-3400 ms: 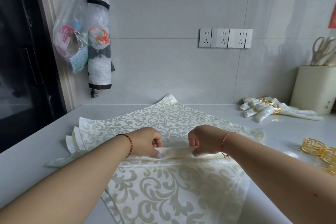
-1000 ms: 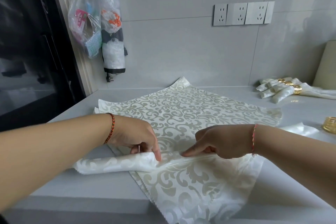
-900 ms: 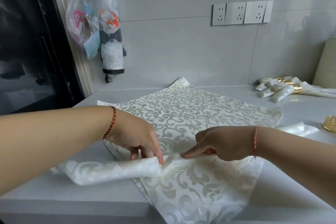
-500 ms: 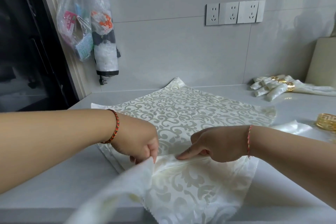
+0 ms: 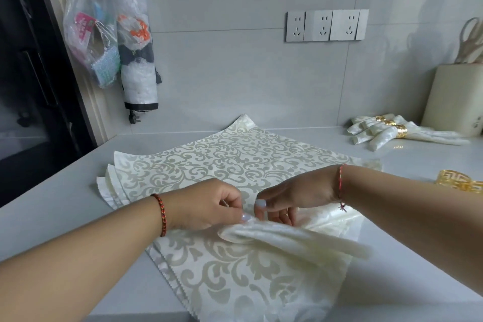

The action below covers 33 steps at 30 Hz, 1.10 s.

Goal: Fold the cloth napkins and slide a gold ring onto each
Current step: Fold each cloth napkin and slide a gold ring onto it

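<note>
Napkin (image 5: 282,236) — rolled strip, doubled over since half a second ago, its left tail swung across to four o'clock atop the stack (image 5: 235,162). Our left hand (image 5: 206,206) pinches its bend; right hand (image 5: 295,196) grips beside it. Rings (image 5: 460,181) wait at three o'clock — next, we judge.

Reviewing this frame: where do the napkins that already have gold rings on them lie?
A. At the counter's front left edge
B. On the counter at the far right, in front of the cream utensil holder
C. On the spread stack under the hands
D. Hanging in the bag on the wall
B: the ringed napkins lie in a bunch on the counter at the far right, just in front of the cream utensil holder.
</note>
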Each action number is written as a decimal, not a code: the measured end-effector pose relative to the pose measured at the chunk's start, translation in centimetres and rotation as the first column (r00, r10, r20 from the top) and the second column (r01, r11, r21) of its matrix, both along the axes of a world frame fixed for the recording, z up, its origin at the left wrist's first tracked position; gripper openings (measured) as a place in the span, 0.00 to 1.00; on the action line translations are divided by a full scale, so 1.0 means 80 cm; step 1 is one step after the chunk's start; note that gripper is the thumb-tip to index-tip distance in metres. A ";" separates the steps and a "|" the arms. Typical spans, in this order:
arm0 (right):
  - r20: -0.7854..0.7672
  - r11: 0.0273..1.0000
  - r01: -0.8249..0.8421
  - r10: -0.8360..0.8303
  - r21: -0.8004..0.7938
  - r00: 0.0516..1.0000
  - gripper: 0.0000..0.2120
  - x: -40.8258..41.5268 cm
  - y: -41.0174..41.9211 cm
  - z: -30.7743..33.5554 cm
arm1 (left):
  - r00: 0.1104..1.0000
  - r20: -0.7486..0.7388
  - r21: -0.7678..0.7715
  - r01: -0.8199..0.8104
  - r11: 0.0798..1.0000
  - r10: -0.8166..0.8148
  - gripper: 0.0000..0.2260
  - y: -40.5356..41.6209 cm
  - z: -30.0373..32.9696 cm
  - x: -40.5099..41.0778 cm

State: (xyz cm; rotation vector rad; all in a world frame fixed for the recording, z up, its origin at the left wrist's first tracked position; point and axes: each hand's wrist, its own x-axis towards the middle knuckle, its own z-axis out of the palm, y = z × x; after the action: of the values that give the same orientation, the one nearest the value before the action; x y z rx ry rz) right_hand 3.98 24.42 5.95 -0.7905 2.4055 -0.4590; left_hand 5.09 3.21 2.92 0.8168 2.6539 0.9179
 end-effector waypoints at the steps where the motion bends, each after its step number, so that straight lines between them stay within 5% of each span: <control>1: -0.038 0.998 -0.067 0.068 0.021 0.997 0.19 -0.002 0.002 0.000 | 1.000 0.016 0.083 -0.013 0.996 0.012 0.11 0.003 -0.003 -0.002; 4: -0.033 0.990 -0.088 0.092 0.111 0.995 0.11 -0.004 0.002 0.002 | 0.995 0.096 0.331 -0.046 0.942 0.015 0.11 0.015 -0.013 -0.005; 8: -0.045 0.992 -0.106 0.110 0.074 0.993 0.09 -0.011 0.005 -0.005 | 0.977 0.211 0.452 -0.067 0.889 -0.034 0.12 0.032 -0.028 -0.010; 12: -0.061 0.998 -0.047 0.049 0.045 0.997 0.10 -0.026 0.017 -0.006 | 0.962 0.273 0.417 -0.090 0.905 -0.030 0.19 0.039 -0.032 -0.015; 19: -0.005 0.996 0.064 -0.064 0.062 0.998 0.13 -0.038 0.049 -0.012 | 0.927 0.375 0.284 -0.086 0.955 -0.028 0.09 0.053 -0.025 -0.026; 29: -0.098 0.994 0.062 -0.054 0.085 0.994 0.11 -0.035 0.048 -0.023 | 0.989 0.146 -0.026 -0.027 0.999 0.031 0.05 0.074 -0.015 -0.023; 33: -0.138 0.993 0.087 -0.076 0.078 0.988 0.12 -0.034 0.051 -0.028 | 0.966 -0.197 0.045 -0.163 0.986 0.169 0.03 0.087 -0.019 -0.010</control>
State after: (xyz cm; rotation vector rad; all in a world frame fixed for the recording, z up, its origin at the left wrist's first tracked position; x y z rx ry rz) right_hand 1.23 28.49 3.74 -0.7085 2.5719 -0.3438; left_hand 4.25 10.20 1.40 0.7366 2.9275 0.9617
